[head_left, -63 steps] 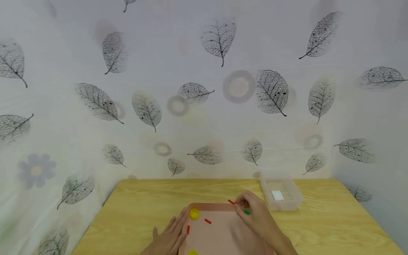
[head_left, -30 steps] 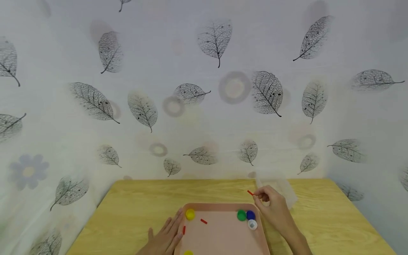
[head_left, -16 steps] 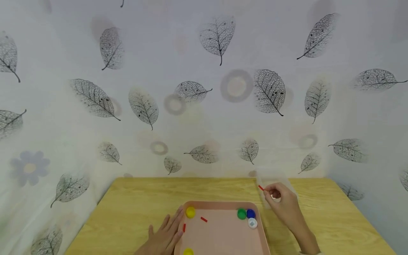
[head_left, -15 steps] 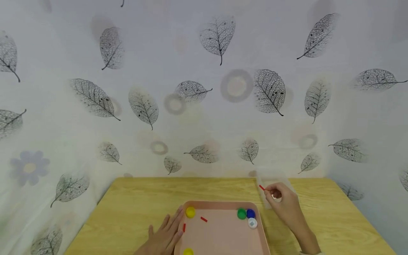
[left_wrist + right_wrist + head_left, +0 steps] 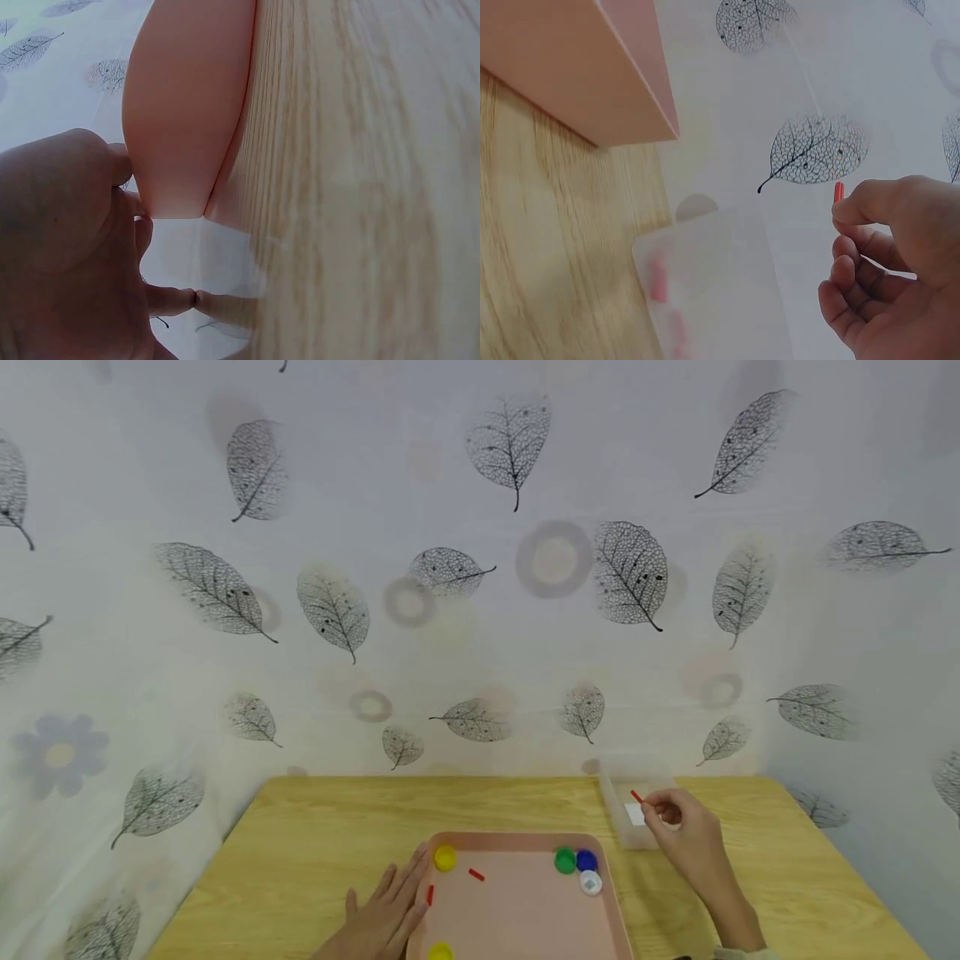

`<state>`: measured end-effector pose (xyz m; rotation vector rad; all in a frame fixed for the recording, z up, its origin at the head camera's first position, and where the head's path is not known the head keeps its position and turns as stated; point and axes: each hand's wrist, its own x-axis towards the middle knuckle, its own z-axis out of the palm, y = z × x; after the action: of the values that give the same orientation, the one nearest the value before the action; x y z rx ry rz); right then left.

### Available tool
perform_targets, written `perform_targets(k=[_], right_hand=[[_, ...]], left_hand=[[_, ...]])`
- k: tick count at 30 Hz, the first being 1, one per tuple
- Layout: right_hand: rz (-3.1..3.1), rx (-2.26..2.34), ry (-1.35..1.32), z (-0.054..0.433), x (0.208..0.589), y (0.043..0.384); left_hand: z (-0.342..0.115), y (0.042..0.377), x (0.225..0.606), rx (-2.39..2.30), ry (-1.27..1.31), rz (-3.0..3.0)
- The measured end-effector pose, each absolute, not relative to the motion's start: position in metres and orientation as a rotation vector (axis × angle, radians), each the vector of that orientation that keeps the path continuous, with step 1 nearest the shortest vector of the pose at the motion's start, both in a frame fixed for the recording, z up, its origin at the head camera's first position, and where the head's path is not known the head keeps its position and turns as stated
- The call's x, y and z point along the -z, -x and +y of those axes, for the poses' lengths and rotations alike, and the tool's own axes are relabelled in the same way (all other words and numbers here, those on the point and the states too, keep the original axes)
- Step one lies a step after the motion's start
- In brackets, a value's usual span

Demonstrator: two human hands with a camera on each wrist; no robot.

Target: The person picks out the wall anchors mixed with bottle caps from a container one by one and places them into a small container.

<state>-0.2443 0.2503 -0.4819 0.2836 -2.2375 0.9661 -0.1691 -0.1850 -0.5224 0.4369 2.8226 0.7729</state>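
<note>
My right hand (image 5: 690, 839) pinches a short red stick (image 5: 637, 796) between thumb and forefinger, its free end pointing up and left. In the head view they overlap the translucent plastic box (image 5: 613, 806); the right wrist view shows the red stick (image 5: 838, 192) clear of the box's wall (image 5: 720, 277). My left hand (image 5: 382, 914) lies with extended fingers along the left side of a pink tray (image 5: 517, 839). Two more red sticks are at the tray's left: one stick (image 5: 476, 875) on its floor, another stick (image 5: 430, 895) near the left hand's fingers.
Inside the tray, round yellow caps (image 5: 445, 858) sit at the left, with a green cap (image 5: 566, 861), a blue cap (image 5: 587, 860) and a white cap (image 5: 591, 882) in the far right corner. A white card (image 5: 634, 814) shows in the box. Behind the wooden table (image 5: 337, 810) hangs a leaf-print curtain.
Carrying the red stick, my right hand has moved rightward from the tray's far edge to the plastic box, uncovering the green, blue and white caps. The left hand stays at the tray's side.
</note>
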Motion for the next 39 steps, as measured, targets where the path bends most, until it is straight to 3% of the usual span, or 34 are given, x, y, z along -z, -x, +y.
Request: perform_targets(k=[39], right_hand=[[-2.144,-0.936,-0.157,0.260,0.519,0.261]], left_hand=[[-0.186,0.173,0.526,-0.783,-0.447,2.854]])
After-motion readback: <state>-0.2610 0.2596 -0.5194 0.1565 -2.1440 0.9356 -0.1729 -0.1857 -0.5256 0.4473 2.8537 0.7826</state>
